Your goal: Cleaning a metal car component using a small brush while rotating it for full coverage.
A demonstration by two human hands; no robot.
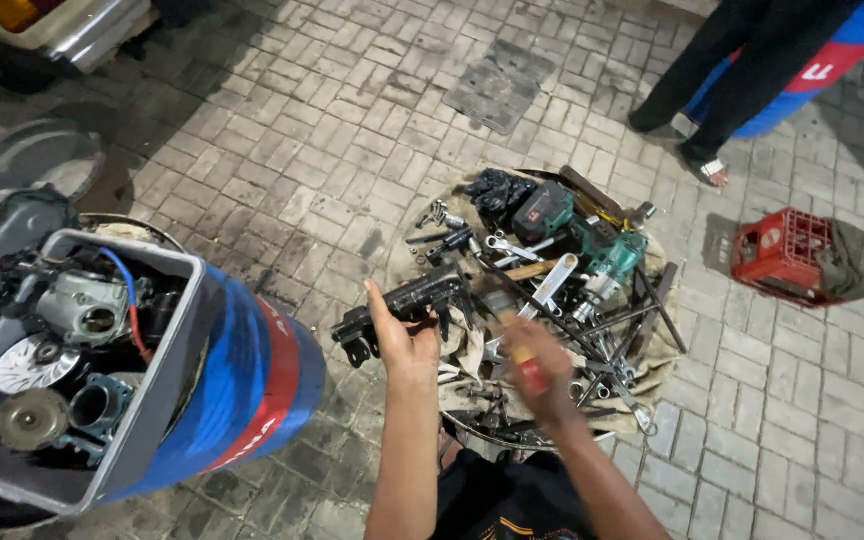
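While the left hand (399,340) is raised over the paved floor (332,130), its fingers are wrapped around a black metal engine part (407,303), an elongated casting that extends from the hand's left side up toward the tool pile. The part is held clear of the ground, just beside the near-left edge of the pile.

The right hand (537,372) is motion-blurred. Its fingers are closed on a tool with a red and yellow handle (525,366); the working end of the tool cannot be made out. This hand is positioned over the near part of the pile, close to the left hand but not touching it.

The pile lies on a round cloth-lined tray (652,345) on the floor. It contains spanners (552,283), long metal rods (642,310), a green power drill (612,262) and a dark green battery pack (544,210), all overlapping.

To the left, a grey plastic bin (167,380) rests on a blue and red drum (252,370) lying on its side. The bin holds engine components, including a cylinder block (87,305) and a round finned disc (34,362).

At upper right, another person's legs (712,80) stand on the paving. A red plastic crate (787,250) with a grey cloth (852,262) draped on it sits well apart from the pile.
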